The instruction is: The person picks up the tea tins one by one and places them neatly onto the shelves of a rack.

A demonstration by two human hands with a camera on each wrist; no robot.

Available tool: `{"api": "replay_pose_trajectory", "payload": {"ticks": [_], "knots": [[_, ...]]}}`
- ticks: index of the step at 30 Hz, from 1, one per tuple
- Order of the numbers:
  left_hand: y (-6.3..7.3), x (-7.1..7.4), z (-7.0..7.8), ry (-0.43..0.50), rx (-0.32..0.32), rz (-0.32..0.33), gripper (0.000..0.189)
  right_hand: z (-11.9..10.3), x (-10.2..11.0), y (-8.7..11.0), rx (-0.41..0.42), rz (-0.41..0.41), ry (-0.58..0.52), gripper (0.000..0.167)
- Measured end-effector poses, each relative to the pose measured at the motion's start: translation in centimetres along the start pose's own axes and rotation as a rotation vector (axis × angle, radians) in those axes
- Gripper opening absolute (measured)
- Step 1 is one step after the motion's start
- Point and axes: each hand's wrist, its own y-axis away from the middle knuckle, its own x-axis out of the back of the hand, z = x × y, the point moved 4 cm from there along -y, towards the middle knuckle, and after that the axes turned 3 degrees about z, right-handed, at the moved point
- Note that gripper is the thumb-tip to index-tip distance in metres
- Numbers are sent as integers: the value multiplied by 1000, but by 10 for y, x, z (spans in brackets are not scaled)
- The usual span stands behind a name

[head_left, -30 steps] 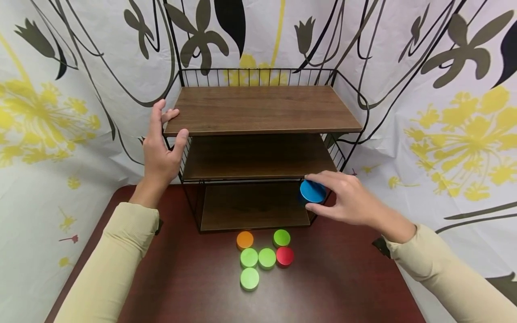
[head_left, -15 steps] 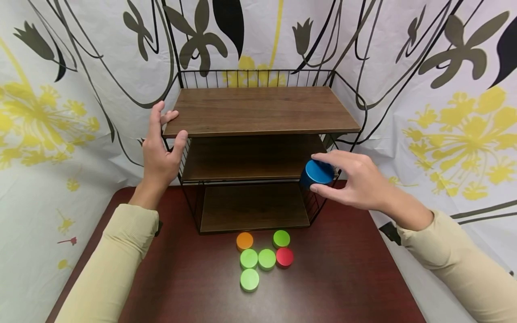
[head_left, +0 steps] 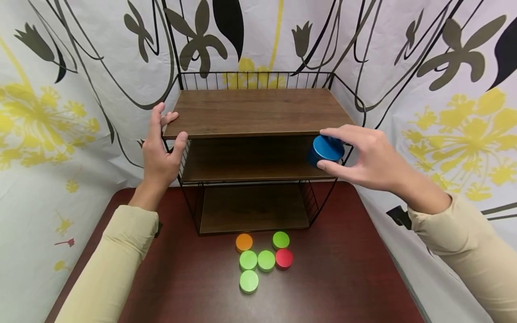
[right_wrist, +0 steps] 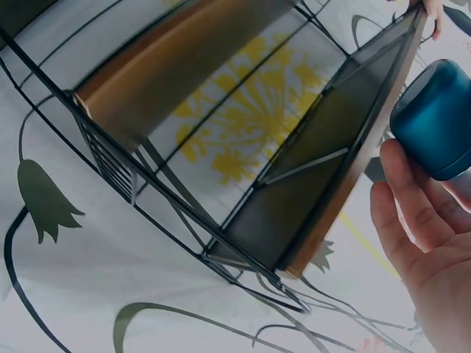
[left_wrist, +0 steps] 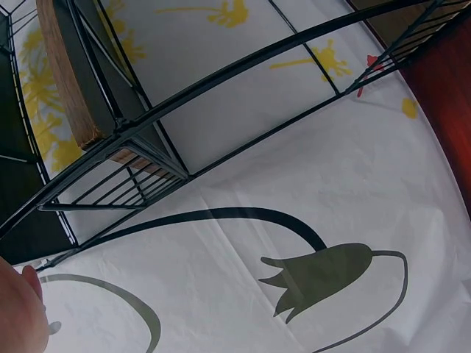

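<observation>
Flowered cloth [head_left: 262, 36] hangs behind one desk [head_left: 331, 278] carrying one three-shelf rack [head_left: 258, 112], four green discs [head_left: 266, 261], one orange disc [head_left: 244, 242] and one red disc [head_left: 284, 259]. The right hand [head_left: 369, 157] grips one blue cylinder [head_left: 326, 151] before the rack's right side; the left hand [head_left: 159, 143], free, spreads its fingers by its upper left.

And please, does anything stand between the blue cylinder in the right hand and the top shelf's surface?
Nothing visible does. The right hand holds the blue cylinder near the top shelf, whose visible front edge has no rail; the wire rail runs along the back.
</observation>
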Motion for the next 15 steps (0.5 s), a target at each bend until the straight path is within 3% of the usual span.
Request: {"api": "replay_pose_trajectory", "payload": {"ticks": [4,10,15], "knots": [[-1,1,1,-4,1,2,61,3,4,-9,-4,3,25,68],[-2,1,3,-4,2,-4,60,11,11,-21,-52,-5,119,52],[-1,0,4,-4,6,-12,60,21,14,-29,-94,-33,167,53]]}}
